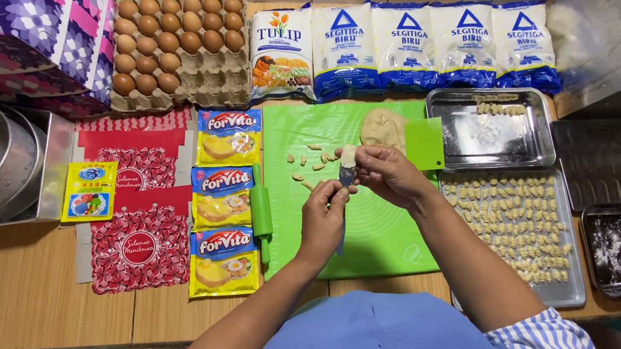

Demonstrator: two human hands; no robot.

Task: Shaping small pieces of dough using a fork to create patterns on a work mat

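Right hand [384, 173] pinches a dough bit [348, 155], left hand [326, 216] grips a knife [345, 179] over the green mat [384, 245]. Tray [573, 288] beside the mat is nearly full; a dough lump [382, 126] remains.

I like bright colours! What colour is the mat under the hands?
The mat is bright green, seen best in the head view.

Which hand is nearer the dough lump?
Right. The right hand sits just below the dough lump, nearly touching it; the left hand is lower and further left on the green mat.
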